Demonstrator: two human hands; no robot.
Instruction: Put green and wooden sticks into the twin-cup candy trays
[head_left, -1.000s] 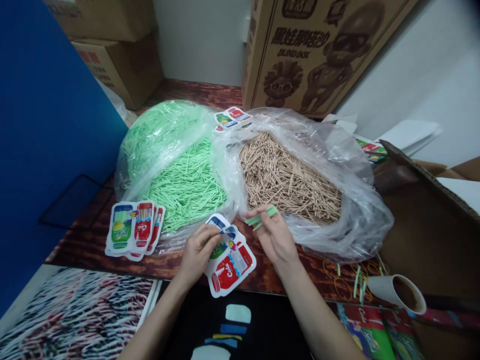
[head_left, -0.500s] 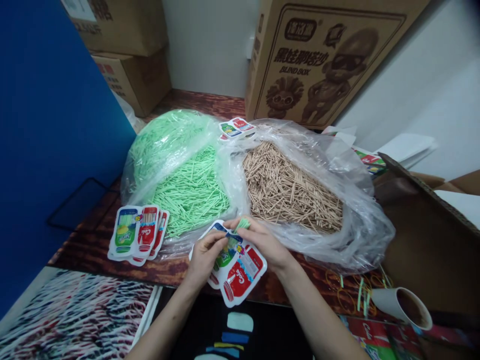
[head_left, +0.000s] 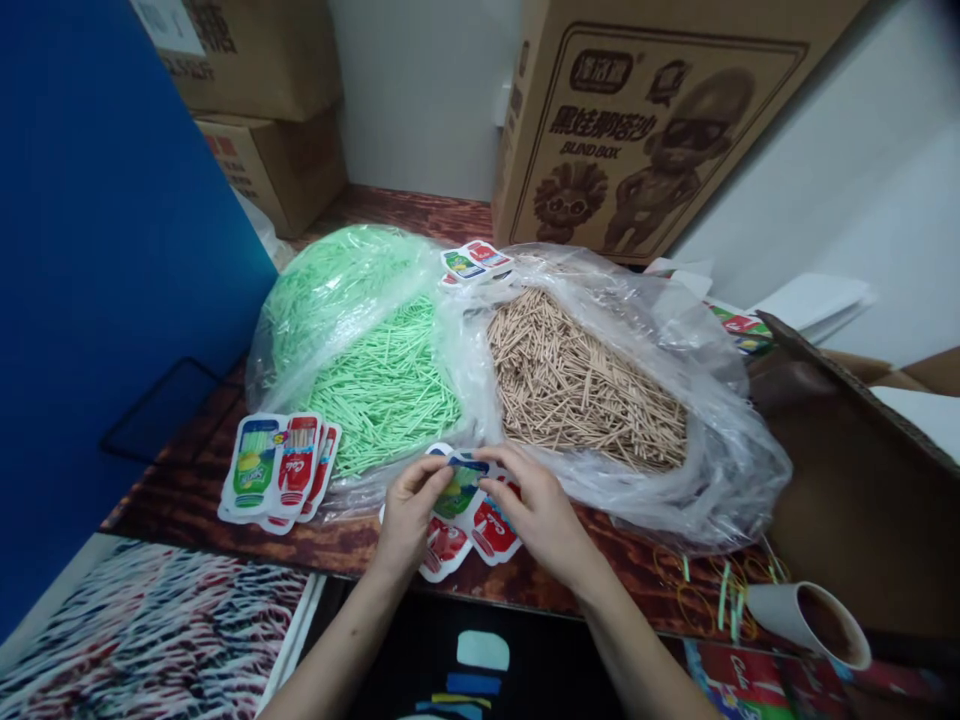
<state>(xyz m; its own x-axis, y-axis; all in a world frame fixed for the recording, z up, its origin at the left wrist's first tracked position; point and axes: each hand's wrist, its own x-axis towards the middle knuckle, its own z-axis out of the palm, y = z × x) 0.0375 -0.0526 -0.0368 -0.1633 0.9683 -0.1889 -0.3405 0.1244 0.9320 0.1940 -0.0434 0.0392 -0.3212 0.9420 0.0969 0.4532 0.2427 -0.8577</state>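
Observation:
In the middle of the head view, a printed double packet (head_left: pixel 459 497) has a green drink-can picture and a red "Cola" can picture. My left hand (head_left: pixel 409 510) pinches the green can's left edge between thumb and fingers. My right hand (head_left: pixel 536 505) grips the upper right of that can, its fingers curled over the dark blue top. No green sticks show in my fingers. Another packet (head_left: pixel 444 552) lies partly hidden underneath. Just behind are a clear bag of green sticks (head_left: pixel 386 385) and a clear bag of brown sticks (head_left: pixel 581 385).
Filled packets (head_left: pixel 259 470) are stacked at the left, with more packets (head_left: pixel 476 262) between the bags. A paper cup (head_left: pixel 806 620) lies tipped at the right near rubber bands (head_left: pixel 694 600). Cardboard boxes (head_left: pixel 667 120) stand behind; an open carton (head_left: pixel 855 480) borders the right.
The green sticks that stuck out of my right hand no longer show. The packet has turned and been drawn back, and my right fingers now reach over its top. More of the packet beneath is visible.

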